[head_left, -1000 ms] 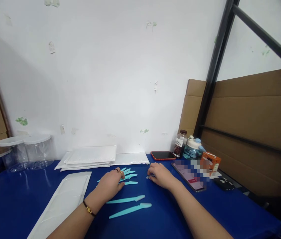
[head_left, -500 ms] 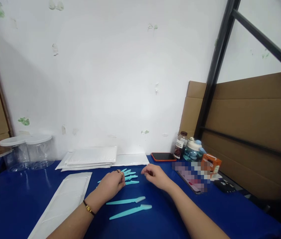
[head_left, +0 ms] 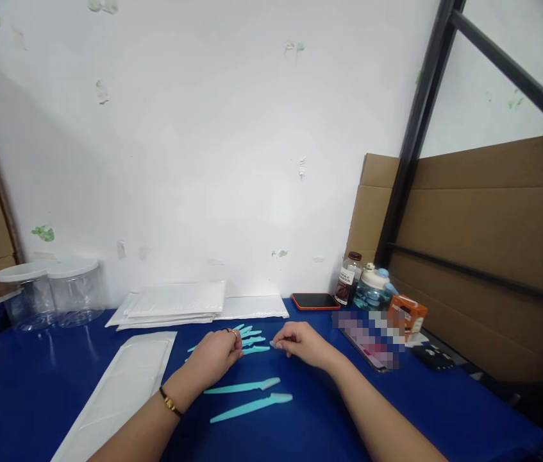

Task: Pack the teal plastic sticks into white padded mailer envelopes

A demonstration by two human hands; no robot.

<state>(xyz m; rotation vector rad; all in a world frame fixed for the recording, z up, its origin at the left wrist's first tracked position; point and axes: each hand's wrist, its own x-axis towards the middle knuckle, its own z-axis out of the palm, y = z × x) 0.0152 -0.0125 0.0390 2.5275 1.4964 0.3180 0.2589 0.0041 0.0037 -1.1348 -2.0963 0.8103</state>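
My left hand (head_left: 216,351) is closed over the handle of a teal eyebrow razor (head_left: 258,350), whose head points right. Facing it, my right hand (head_left: 301,343) pinches a small translucent piece, apparently a blade cap (head_left: 273,344), right at the razor's tip; whether the two touch I cannot tell. Several more teal razors (head_left: 250,333) lie fanned out just behind my left hand, partly hidden by it. Nearer to me, two razors lie side by side, an upper one (head_left: 240,387) and a lower one (head_left: 249,407), with pale heads to the right.
A white padded envelope (head_left: 117,391) lies left, with stacked envelopes (head_left: 172,301) by the wall. Lidded clear jars (head_left: 76,295) stand back left. At right are a phone (head_left: 316,301), a brown-capped bottle (head_left: 347,282), a water bottle (head_left: 372,292) and an orange box (head_left: 408,314).
My right hand has come slightly lower, its fingers now pinching the small translucent piece at the razor's tip. My left hand stays nearly still; the view has shifted a little.
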